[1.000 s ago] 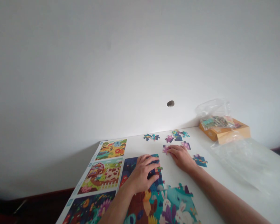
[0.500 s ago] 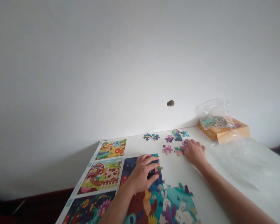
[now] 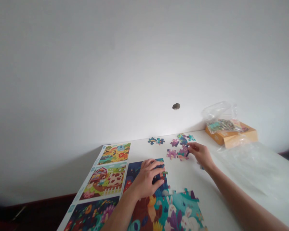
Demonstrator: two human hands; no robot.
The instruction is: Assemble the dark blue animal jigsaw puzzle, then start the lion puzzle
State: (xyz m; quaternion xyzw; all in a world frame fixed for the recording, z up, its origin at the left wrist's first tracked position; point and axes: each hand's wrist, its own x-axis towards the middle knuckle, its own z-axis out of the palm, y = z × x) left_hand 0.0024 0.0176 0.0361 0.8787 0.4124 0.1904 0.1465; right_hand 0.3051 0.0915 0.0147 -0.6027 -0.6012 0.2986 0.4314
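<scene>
My left hand [image 3: 148,178] lies with curled fingers on the dark blue top part of a partly built jigsaw puzzle [image 3: 168,208] showing rabbits. My right hand [image 3: 201,154] reaches out over the white table [image 3: 207,183] and pinches a purple and teal puzzle piece [image 3: 183,151] at its fingertips. A purple loose piece [image 3: 170,154] lies just left of it. Several more loose pieces [image 3: 184,138] are scattered beyond, with a small joined pair [image 3: 156,141] farther left.
A picture sheet [image 3: 106,179] with farm and animal scenes lies left of the puzzle. An orange box [image 3: 232,136] with a clear bag of pieces [image 3: 220,118] on it stands at the back right. A clear plastic bag [image 3: 255,166] lies in front of it.
My right hand moved from the purple piece near the puzzle out to the right, then back left and farther away, now pinching a piece. The left hand stayed put.
</scene>
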